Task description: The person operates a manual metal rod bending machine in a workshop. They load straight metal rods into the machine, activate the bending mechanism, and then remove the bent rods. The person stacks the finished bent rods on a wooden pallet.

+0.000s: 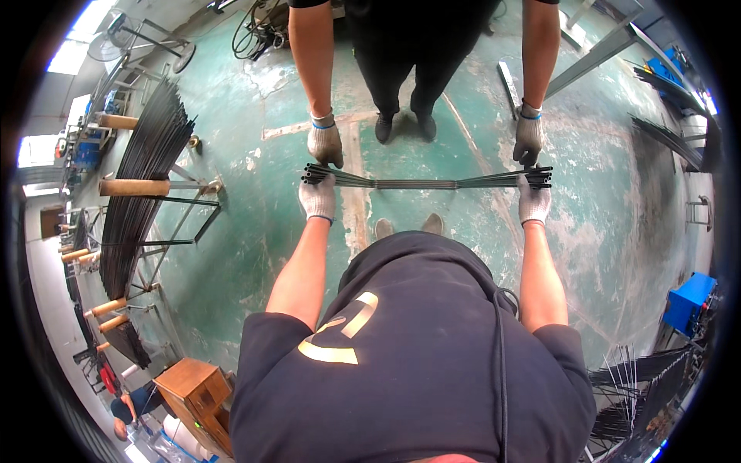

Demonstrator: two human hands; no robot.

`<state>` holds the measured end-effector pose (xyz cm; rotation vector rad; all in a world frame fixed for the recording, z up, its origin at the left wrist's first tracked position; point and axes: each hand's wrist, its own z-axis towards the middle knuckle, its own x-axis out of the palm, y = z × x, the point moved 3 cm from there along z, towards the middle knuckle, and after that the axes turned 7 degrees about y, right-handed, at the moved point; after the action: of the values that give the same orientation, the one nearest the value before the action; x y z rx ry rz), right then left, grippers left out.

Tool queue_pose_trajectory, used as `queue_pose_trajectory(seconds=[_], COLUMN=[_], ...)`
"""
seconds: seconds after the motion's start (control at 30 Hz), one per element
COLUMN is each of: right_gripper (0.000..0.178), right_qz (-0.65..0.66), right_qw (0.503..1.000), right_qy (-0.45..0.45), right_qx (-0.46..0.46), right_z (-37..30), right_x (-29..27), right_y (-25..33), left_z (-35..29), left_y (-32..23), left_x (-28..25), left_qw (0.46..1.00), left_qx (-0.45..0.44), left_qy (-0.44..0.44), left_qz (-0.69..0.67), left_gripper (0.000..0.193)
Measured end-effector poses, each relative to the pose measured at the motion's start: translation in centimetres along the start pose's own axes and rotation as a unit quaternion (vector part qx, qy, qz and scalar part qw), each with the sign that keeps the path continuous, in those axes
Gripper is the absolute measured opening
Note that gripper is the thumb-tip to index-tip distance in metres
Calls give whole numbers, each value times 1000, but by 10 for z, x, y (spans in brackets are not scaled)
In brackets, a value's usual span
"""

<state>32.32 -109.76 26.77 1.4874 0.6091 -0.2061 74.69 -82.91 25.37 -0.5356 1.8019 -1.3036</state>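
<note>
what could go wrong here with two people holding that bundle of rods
The bundle of rods is pinched in the middle but fans out at both ends, so loose rods may slide out. The left hand and right hand sit close to the co-worker's gloved hands, so fingers could get nipped.

No signs, labels or screens show here; the only things like packages are a brown wooden box (193, 393) at the lower left and a blue box (689, 302) at the right edge.
</note>
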Motion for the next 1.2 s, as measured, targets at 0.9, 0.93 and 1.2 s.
queue_pose_trajectory(seconds=[0.9,0.93,1.2], right_gripper=[42,43,48], right_qz=[-174,-163,-152], right_qw=[984,986,987], right_qy=[-26,-24,-30], right_qx=[30,38,35], right_z=[1,1,-2], right_x=[0,0,2], right_y=[-17,-18,-5], left_z=[0,-2,4], left_y=[-3,-7,8], left_x=[-4,-4,-3], left_qw=[1000,999,998], left_qx=[-27,-25,-33], left_qy=[3,3,-9], left_qz=[-5,-23,-60], left_gripper=[25,25,40])
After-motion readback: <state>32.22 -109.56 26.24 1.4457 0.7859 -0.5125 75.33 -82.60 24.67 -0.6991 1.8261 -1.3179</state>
